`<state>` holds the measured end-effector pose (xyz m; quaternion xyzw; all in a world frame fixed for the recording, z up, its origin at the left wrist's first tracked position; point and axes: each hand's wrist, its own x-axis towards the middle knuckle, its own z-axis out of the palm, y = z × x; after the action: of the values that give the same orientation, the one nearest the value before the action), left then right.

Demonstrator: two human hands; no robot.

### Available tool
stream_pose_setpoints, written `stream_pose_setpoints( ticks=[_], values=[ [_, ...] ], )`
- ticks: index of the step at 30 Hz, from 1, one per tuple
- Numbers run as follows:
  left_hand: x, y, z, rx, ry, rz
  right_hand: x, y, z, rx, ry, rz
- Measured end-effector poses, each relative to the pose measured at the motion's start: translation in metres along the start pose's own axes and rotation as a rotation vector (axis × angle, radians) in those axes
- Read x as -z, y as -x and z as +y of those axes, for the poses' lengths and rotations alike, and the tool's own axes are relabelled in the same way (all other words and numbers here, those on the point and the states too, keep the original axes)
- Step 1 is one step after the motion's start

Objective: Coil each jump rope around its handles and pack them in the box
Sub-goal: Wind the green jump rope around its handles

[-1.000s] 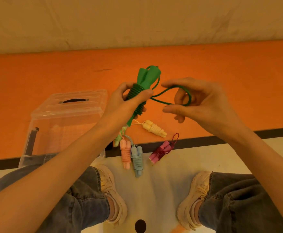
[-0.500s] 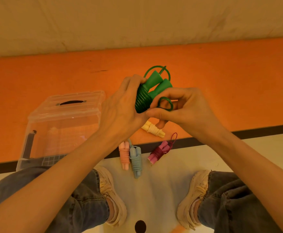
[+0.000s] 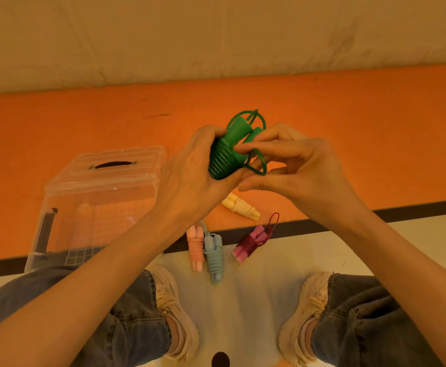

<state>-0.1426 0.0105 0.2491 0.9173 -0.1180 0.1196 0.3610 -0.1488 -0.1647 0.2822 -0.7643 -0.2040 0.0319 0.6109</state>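
Left hand (image 3: 190, 176) grips the green jump rope (image 3: 223, 161) around its coiled section, at frame centre above the orange floor mat (image 3: 57, 123). Right hand (image 3: 296, 168) pinches the last free loop beside the handles. The cord appears light, springy and smooth; expect uncoiling if released. Hold across the coils, not the tapered handle ends. Clear box (image 3: 97, 197) stands centre left, lid apparently on; four coiled ropes lie near it, below the hands.
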Motion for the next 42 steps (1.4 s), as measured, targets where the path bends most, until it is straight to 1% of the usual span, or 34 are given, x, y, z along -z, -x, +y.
stream_pose_setpoints(
  ticks=[4, 8, 12, 15, 19, 22, 24, 26, 28, 31, 34, 36, 39, 42],
  values=[
    [-0.001, -0.001, 0.001, 0.016, 0.049, 0.007, 0.002, -0.003, 0.001, 0.042, -0.080, 0.013],
    [-0.002, 0.000, 0.004, -0.016, 0.057, -0.018, 0.002, -0.004, -0.001, -0.047, -0.189, 0.054],
    [-0.001, 0.002, 0.007, -0.017, 0.107, -0.030, 0.002, -0.005, -0.004, -0.077, -0.255, 0.042],
    [0.000, 0.000, 0.007, 0.021, 0.237, -0.041, 0.003, -0.004, -0.005, -0.090, -0.270, 0.093],
    [0.003, -0.001, 0.011, 0.105, 0.441, -0.024, 0.008, -0.008, -0.001, -0.076, -0.378, 0.195],
    [0.004, 0.000, 0.012, 0.120, 0.568, -0.001, 0.015, -0.011, 0.001, -0.161, -0.525, 0.296],
    [0.003, 0.002, 0.013, 0.093, 0.570, 0.019, 0.018, -0.013, 0.002, -0.233, -0.572, 0.338],
    [0.003, 0.004, 0.013, 0.035, 0.546, 0.039, 0.020, -0.014, 0.002, -0.290, -0.493, 0.371],
    [0.002, 0.005, 0.013, -0.021, 0.548, 0.044, 0.020, -0.013, 0.001, -0.307, -0.344, 0.384],
    [0.003, 0.006, 0.015, -0.031, 0.575, 0.044, 0.016, -0.012, -0.003, -0.284, -0.155, 0.329],
    [0.001, 0.006, 0.016, -0.037, 0.582, 0.027, 0.012, -0.010, -0.004, -0.250, -0.021, 0.255],
    [0.001, 0.006, 0.015, -0.059, 0.546, 0.004, 0.012, -0.010, -0.006, -0.230, 0.027, 0.212],
    [0.000, 0.008, 0.013, -0.167, 0.378, -0.055, 0.018, -0.012, -0.009, -0.202, 0.010, 0.198],
    [-0.001, 0.009, 0.014, -0.203, 0.303, -0.083, 0.022, -0.011, -0.007, -0.255, -0.022, 0.222]
  ],
)
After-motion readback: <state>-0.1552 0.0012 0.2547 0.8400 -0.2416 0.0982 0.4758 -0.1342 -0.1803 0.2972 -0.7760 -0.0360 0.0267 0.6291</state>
